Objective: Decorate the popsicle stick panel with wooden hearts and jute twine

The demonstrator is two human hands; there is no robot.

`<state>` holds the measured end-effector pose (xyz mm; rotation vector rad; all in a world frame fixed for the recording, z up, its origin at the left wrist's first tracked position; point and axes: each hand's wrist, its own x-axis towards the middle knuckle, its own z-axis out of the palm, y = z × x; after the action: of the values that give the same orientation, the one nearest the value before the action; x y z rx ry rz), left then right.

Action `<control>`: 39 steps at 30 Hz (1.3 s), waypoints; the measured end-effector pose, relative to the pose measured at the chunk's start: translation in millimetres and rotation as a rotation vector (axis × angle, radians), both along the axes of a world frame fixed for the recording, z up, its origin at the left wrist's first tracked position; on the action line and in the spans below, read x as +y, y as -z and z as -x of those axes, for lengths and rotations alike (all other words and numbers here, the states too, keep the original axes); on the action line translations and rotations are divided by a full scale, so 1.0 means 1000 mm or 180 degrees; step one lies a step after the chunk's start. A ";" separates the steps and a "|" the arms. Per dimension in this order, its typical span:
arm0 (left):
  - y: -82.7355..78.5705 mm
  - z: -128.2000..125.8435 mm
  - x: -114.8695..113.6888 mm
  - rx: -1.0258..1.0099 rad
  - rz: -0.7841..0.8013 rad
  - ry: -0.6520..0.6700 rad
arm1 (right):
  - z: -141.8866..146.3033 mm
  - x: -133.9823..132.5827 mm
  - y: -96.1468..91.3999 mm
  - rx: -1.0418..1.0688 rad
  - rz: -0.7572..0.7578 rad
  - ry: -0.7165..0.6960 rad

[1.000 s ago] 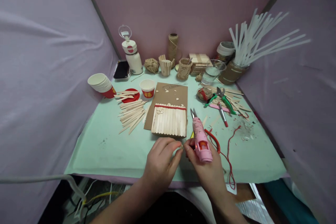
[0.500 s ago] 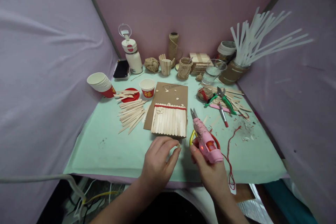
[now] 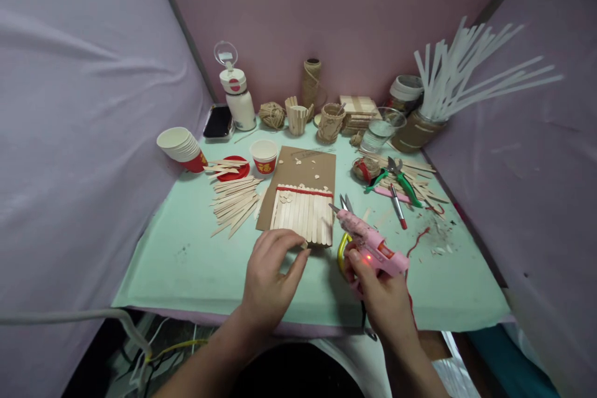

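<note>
Glue gun [image 3: 368, 239]: being gripped in right hand [image 3: 387, 298], with fingers wrapping around the handle. Pointing nozzle-first away and leftward, near the right edge of the craft-stick panel [image 3: 303, 217]. Glowing red at a small spot beside right thumb. Trailing a black cable [image 3: 363, 312] below right hand.

Small wooden piece [image 3: 305, 245]: being pinched between thumb and forefinger of left hand [image 3: 270, 273], just by the panel's near edge.

Panel: lying just beyond left fingertips, partly covering brown cardboard [image 3: 303, 169], carrying a red strip near its far edge and wooden discs [image 3: 286, 198] toward its far left corner.

Scissors [image 3: 346, 204]: lying on the table [image 3: 196, 273] beyond right hand, hiding partly behind the gun.

Loose sticks [image 3: 236, 202]: fanning out beyond left hand, to its left. Paper cup [image 3: 265, 165]: standing farther beyond left hand. Pen [image 3: 398, 206] and green-handled shears [image 3: 408, 188]: lying well beyond right hand.
</note>
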<state>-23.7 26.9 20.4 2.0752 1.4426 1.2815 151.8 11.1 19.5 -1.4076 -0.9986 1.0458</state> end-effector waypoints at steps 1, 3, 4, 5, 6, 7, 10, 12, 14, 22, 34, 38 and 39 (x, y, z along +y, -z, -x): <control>-0.002 0.000 0.001 0.0043 0.0019 -0.0057 | 0.000 0.001 0.003 0.0087 0.0097 0.0010; -0.006 0.000 0.004 0.0155 0.0076 -0.0155 | 0.000 0.003 0.008 0.0256 0.0319 0.0070; -0.007 -0.001 0.005 0.0211 0.0126 -0.0202 | 0.001 0.003 0.011 0.0320 0.0398 0.0118; -0.009 -0.001 0.006 0.0264 0.0192 -0.0242 | 0.002 0.004 0.013 0.0371 0.0466 0.0158; -0.011 -0.002 0.007 0.0313 0.0271 -0.0274 | 0.003 0.004 0.016 0.0418 0.0517 0.0195; -0.012 -0.004 0.008 0.0358 0.0356 -0.0303 | 0.004 0.004 0.020 0.0466 0.0547 0.0233; -0.015 -0.007 0.013 0.0472 0.0596 -0.0372 | 0.007 0.003 0.030 0.0664 0.0493 0.0350; -0.015 -0.008 0.016 0.0532 0.0742 -0.0407 | 0.007 0.002 0.034 0.0794 0.0410 0.0361; -0.014 -0.009 0.018 0.0583 0.0873 -0.0435 | 0.008 0.001 0.036 0.0852 0.0344 0.0332; -0.013 -0.010 0.021 0.0631 0.1032 -0.0494 | 0.009 0.003 0.030 0.0894 0.0301 0.0245; -0.013 -0.015 0.030 0.0659 0.1034 -0.0553 | 0.009 0.001 0.029 0.0779 0.0331 0.0217; -0.014 -0.017 0.033 0.0727 0.1074 -0.0553 | 0.008 0.001 0.029 0.0801 0.0338 0.0253; -0.015 -0.018 0.034 0.0744 0.1086 -0.0545 | 0.008 0.001 0.029 0.0811 0.0350 0.0257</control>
<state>-6.2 60.6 35.1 1.9511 1.8277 0.7925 143.6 12.4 -9.1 -1.3509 -0.7033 1.2005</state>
